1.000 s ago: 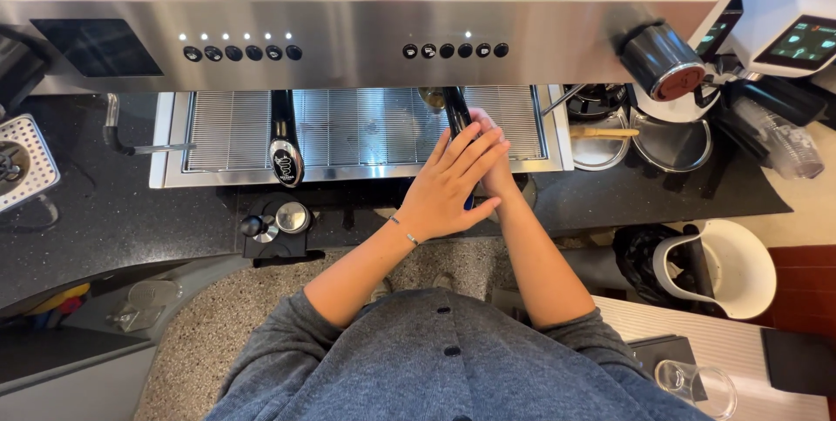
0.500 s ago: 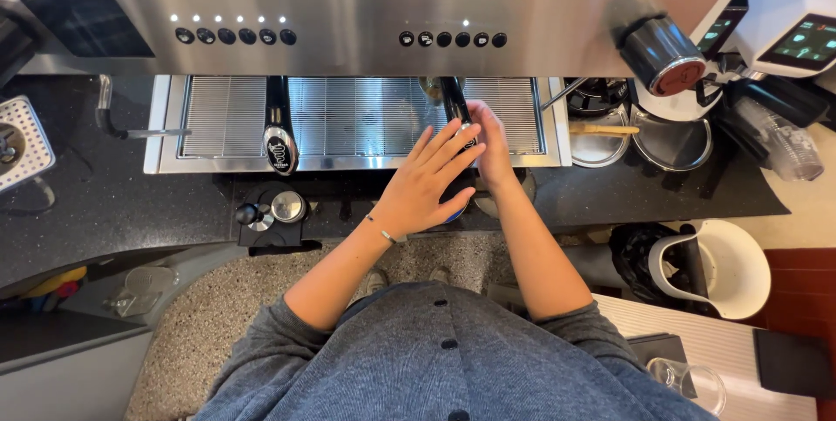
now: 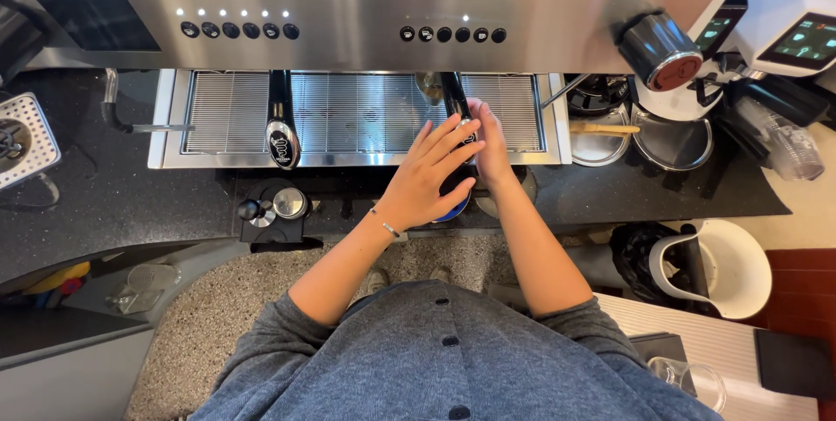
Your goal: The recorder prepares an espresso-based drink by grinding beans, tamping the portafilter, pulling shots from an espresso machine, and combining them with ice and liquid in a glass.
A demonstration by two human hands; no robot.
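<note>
Since the earlier frames both hands have slid a little nearer the body along the black portafilter handle (image 3: 455, 112), and the whole view has shifted slightly. Left hand (image 3: 428, 179) lies flat over the handle's near end, fingers (image 3: 448, 138) spread and straight, not curled round anything. Right hand (image 3: 489, 147) sits just beside it on the right, touching the handle's side, fingers together and pointing away from the body; whether they grip the handle I cannot tell (the left hand covers that part). The handle runs out from under the right group of the long stainless-steel espresso machine (image 3: 366, 12), over the ribbed metal drip tray (image 3: 348, 112). A blue round object (image 3: 453, 209) peeks out under the left palm, mostly hidden. A thin silver bracelet (image 3: 384, 224) is on the left wrist.

A second black portafilter handle with a silver end cap (image 3: 281, 121) hangs from the left group, well apart from the hands. On the dark speckled bench (image 3: 113, 203) a black tamper stand with a round metal top (image 3: 274, 208) sits near the left elbow. To the right, shiny steel bowls (image 3: 670, 138), a grinder with a lit screen (image 3: 797, 33), and a white bin (image 3: 727, 269) lower down. The person wears a grey buttoned shirt (image 3: 435, 360).
</note>
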